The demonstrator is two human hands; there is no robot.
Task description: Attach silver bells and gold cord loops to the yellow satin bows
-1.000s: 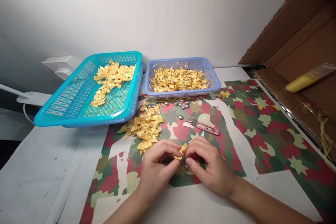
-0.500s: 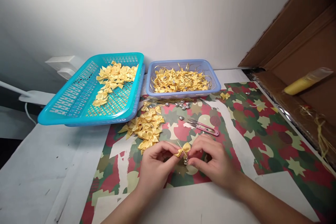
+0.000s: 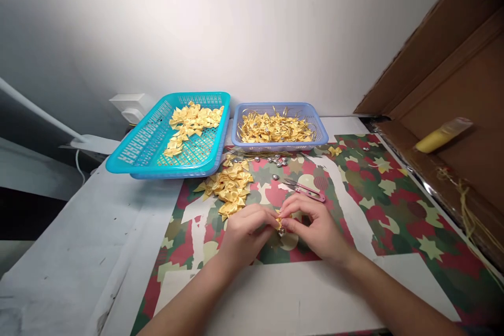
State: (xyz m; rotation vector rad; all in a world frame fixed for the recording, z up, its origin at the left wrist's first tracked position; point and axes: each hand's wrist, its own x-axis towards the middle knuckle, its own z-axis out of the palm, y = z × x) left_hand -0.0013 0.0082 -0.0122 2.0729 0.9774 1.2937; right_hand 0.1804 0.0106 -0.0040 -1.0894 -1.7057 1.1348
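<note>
Between my two hands, low over the patterned paper, is a yellow ribbon bow (image 3: 279,220), mostly covered by fingers. A small silver bell (image 3: 282,231) hangs just below it. My left hand (image 3: 251,231) is closed, its fingertips pinching the bow's left side. On the other side my right hand (image 3: 311,226) pinches the bow between thumb and fingers. Thread snips (image 3: 305,190) with pink handles lie just beyond my right hand. A heap of loose yellow bows (image 3: 232,184) lies beyond my left hand, and several silver bells (image 3: 277,160) are scattered farther back.
A turquoise basket (image 3: 165,167) of bows stands at the back left, stacked on a blue one. Beside it, a lilac basket (image 3: 279,145) holds bows with bells and gold ties. Cardboard (image 3: 452,89) walls the right side, with a yellow tube (image 3: 443,135) against it.
My fingers have closed in over the bow, hiding most of it and the pale strand that stuck out. The whole view has shifted slightly, moving the baskets rightward in the picture.
</note>
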